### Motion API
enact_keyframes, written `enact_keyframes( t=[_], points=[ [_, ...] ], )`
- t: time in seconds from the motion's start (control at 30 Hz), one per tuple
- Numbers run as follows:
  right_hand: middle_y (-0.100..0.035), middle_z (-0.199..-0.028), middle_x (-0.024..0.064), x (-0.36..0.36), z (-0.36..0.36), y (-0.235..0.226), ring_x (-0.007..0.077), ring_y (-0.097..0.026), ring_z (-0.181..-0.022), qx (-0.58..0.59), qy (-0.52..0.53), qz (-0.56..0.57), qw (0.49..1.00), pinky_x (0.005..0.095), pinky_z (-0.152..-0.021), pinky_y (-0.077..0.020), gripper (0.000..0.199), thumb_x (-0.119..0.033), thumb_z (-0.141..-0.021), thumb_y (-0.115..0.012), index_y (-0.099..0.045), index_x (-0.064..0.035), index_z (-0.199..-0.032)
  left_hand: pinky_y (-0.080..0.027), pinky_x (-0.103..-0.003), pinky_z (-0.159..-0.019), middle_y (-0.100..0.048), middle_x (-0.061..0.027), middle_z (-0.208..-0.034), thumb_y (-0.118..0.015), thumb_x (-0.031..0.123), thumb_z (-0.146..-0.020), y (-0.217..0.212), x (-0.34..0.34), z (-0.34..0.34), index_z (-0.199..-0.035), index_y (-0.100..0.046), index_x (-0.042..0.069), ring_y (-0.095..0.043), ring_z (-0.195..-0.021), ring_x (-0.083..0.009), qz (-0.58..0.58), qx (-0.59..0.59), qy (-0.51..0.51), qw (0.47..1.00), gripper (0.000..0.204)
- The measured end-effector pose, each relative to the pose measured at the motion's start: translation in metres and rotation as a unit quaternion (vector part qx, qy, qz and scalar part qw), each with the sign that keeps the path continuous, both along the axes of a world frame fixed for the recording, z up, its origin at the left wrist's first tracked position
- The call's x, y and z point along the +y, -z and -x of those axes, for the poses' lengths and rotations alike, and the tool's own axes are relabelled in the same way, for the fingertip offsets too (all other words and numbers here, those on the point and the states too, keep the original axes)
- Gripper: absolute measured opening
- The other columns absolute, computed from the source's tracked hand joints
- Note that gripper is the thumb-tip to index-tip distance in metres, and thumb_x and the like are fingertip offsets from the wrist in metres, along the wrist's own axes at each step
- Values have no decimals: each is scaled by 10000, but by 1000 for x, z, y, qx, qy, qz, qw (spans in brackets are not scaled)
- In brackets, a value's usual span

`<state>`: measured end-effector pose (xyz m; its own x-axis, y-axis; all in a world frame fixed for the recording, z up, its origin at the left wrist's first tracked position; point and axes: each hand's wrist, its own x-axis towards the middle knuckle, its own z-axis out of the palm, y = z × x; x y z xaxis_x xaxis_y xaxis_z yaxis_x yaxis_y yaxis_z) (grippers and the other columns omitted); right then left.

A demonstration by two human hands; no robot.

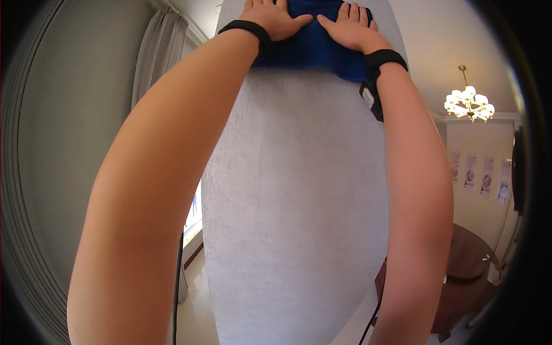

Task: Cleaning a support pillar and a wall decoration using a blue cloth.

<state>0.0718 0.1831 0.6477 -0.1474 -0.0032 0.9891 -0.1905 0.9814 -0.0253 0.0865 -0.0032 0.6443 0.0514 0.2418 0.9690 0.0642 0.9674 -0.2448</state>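
Note:
A dark blue cloth (307,53) lies spread against a pale, textured wall surface (299,184), high at the top of the view. My left hand (275,18) presses flat on the cloth's left part, thumb stretched toward the right. On its right part rests my right hand (349,29), also flat, its fingers extended and its thumb pointing toward the left one. The two thumbs are close but apart. Both arms reach upward, each with a black band at the wrist. The left fingertips and the cloth's upper edge are cut off by the frame.
Grey curtains (162,49) hang at the left. A lit chandelier (469,103) hangs at the right, beyond it a wall with several pictures (486,177). A dark reddish-brown round table (468,253) stands lower right. Black cables run beside both forearms.

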Motion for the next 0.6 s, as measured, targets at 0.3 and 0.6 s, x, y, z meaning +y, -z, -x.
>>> enact_keyframes(
  t=[0.3,0.6],
  points=[
    [-83,-1649,222,-58,-9,-3,363,-21,-1534,26,-72,0,997,514,-1229,-11,969,-647,-938,-410,-136,43,-1562,-131,-527,-1209,-184,-356,-1571,-357,757,-923,-41,-82,37,-1553,-241,4,-126,-1494,-474,15,73,-88,993,988],
    [-149,-1660,128,-67,18,7,291,-48,-1545,106,-33,52,992,511,-1226,-45,935,-717,-898,-444,-221,-128,-1589,-134,-534,-1205,-187,-382,-1552,-369,788,-897,-15,-85,20,-1537,-247,-37,-107,-1489,-497,33,23,-44,998,1051]
  ],
)
